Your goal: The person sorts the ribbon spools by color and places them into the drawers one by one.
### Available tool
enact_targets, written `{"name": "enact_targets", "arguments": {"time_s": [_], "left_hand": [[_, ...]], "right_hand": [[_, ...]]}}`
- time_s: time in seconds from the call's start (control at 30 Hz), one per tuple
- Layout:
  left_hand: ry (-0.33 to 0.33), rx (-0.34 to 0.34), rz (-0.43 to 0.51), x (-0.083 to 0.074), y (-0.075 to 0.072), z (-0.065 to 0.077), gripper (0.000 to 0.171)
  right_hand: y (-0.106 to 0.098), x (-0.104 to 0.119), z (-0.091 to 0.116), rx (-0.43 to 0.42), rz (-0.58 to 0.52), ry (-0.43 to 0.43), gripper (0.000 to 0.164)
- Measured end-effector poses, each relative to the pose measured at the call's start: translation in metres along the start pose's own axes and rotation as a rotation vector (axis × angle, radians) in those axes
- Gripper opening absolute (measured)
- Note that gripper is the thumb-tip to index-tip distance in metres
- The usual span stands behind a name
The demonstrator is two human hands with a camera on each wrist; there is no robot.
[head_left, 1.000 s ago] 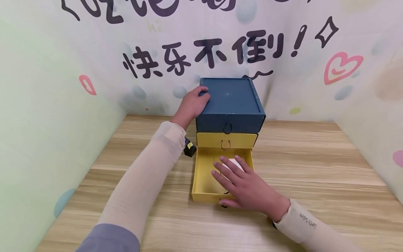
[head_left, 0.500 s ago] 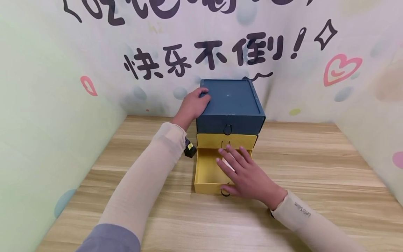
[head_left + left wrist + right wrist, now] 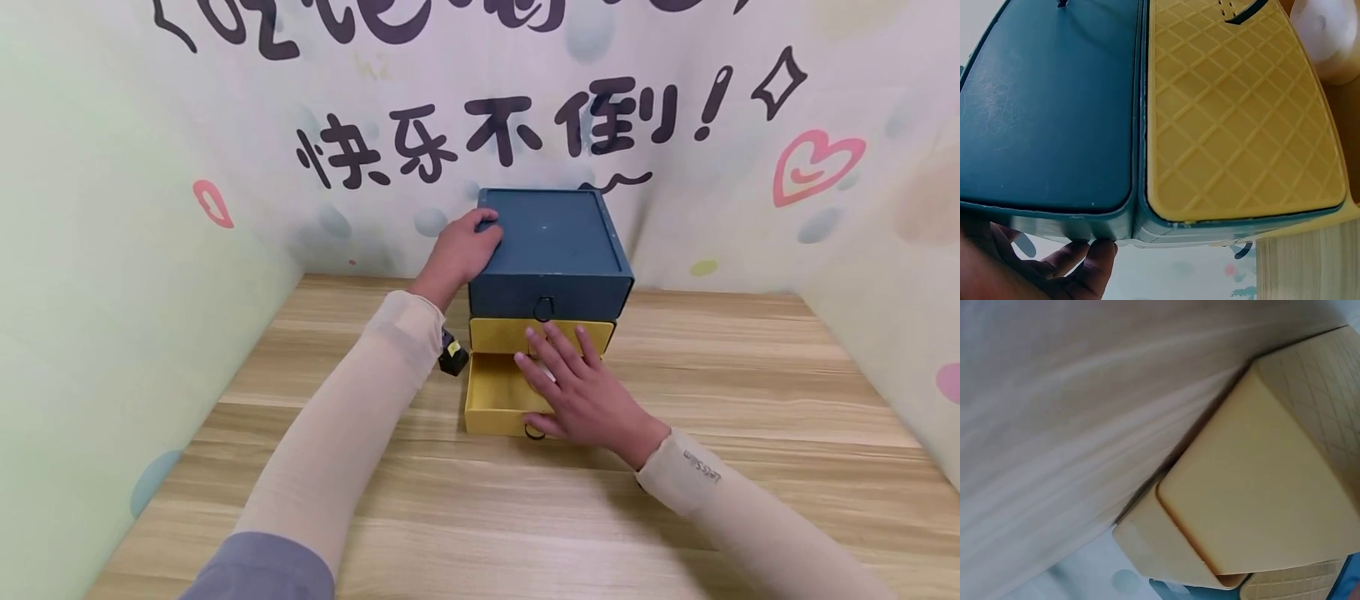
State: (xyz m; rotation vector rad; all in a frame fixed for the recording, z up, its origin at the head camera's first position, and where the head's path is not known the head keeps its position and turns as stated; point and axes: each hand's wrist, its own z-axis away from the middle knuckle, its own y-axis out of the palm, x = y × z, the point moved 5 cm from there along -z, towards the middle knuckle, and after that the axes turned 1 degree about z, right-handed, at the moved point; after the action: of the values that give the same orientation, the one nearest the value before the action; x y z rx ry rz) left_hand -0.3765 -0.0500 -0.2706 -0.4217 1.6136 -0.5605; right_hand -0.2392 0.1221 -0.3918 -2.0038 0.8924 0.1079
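A stacked drawer unit stands on the table, blue above and yellow below. My left hand grips its upper left edge, and the left wrist view shows its fingertips against the unit's side. The yellow bottom drawer is part-way out. My right hand is at its front with fingers spread; the thumb lies by the black loop pull and the other fingers reach over the drawer. A white rounded object sits inside, mostly hidden by that hand in the head view.
The yellow middle drawer and blue top drawer are closed. A printed backdrop stands behind the unit. The wooden table extends to both sides. A black wrist camera hangs under the left wrist.
The bottom drawer has slid further into the unit, and my right hand has moved forward with its front. My left hand keeps its place on the upper left edge.
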Motion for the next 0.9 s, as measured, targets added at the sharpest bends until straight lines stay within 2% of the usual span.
{"name": "enact_targets", "arguments": {"time_s": [0.17,0.27,0.6,0.9], "left_hand": [[-0.007,0.005,0.005,0.000,0.000,0.001,0.046],[-0.005,0.006,0.006,0.000,0.000,0.000,0.046],[-0.004,0.001,-0.001,0.001,0.000,-0.001,0.047],[-0.011,0.002,-0.008,0.002,0.002,-0.004,0.047]], "right_hand": [[0.004,-0.006,0.000,-0.059,0.059,0.003,0.082],[0.005,-0.008,0.000,-0.057,0.076,0.001,0.081],[0.011,-0.014,-0.002,0.100,0.110,0.025,0.076],[0.014,-0.018,-0.008,0.142,0.164,0.042,0.069]]}}
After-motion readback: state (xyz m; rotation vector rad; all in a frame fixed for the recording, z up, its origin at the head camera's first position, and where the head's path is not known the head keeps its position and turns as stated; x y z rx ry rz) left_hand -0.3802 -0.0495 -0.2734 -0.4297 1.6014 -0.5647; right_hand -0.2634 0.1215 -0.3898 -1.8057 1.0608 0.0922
